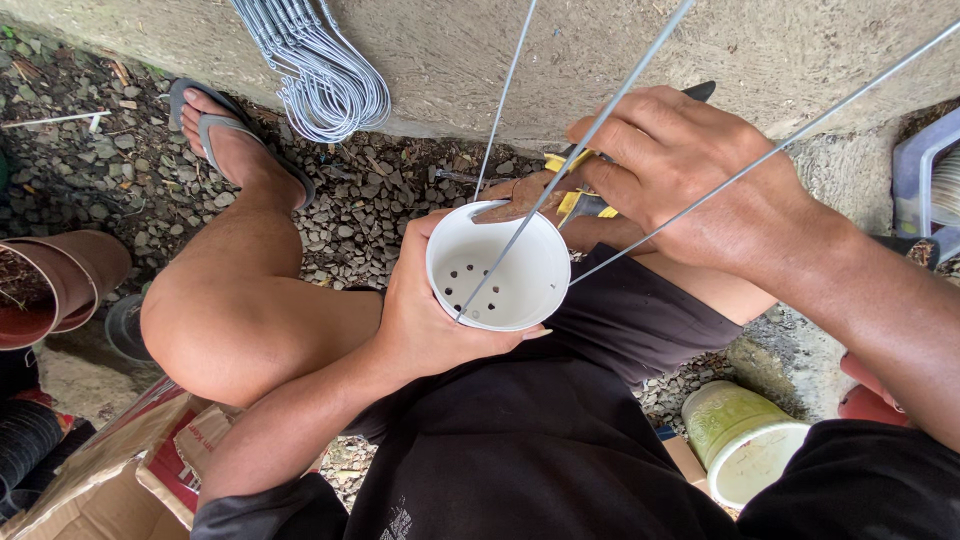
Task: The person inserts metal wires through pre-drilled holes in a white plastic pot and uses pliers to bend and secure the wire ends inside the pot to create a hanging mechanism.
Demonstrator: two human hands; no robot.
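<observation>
White plastic pot (497,268) with a perforated base is being cradled over the lap, mouth up, the left hand (425,320) wrapping its wall so the rim is staying steady. Three wires (520,235) are rising from the pot, while the right hand (690,170) is closing on yellow-handled pliers (575,200) at the rim, seemingly working a wire end. Bundled wire hangers (320,75) are lying on the concrete ledge (450,60) beyond; a green-and-white pot (745,440) is sitting on gravel (370,210).

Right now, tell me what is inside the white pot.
Inside the white pot, one thin metal wire runs down to its hole-dotted bottom; otherwise it looks empty. The left hand grips its outside; the near inner wall is hidden.
</observation>
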